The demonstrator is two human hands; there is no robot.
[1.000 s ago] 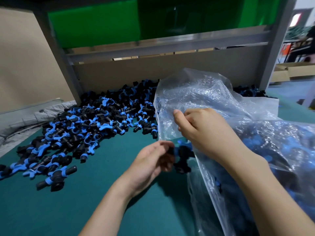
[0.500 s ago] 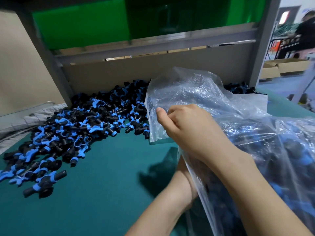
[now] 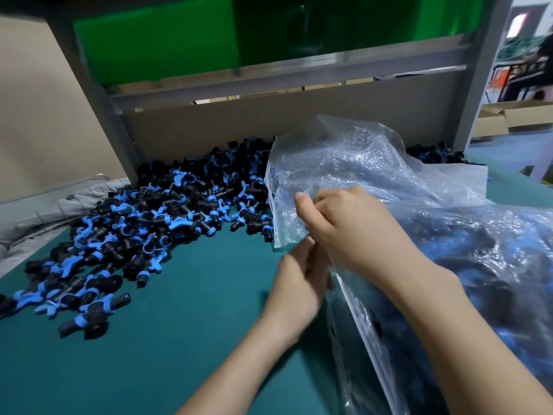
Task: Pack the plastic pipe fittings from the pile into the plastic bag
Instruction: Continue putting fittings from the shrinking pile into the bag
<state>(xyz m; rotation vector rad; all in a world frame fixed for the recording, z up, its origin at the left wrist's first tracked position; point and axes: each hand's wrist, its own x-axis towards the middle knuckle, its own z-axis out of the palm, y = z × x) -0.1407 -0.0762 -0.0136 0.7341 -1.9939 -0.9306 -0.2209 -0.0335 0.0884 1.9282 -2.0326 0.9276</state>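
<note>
right hand [image 3: 353,232] pinches the mouth edge of the plastic bag [image 3: 374,169], fingers curled on the film. left hand [image 3: 299,283] at the bag opening, blurred, can't tell if it holds anything. pile of fittings [image 3: 143,232] lies left of the bag on the worktop [image 3: 149,354]. fittings look light, rigid, prone to tangle: take by the black body. film thin, slippery: hold the rim.

Right hand [image 3: 356,232] on plastic bag [image 3: 374,169], left hand [image 3: 299,283] just below
</note>
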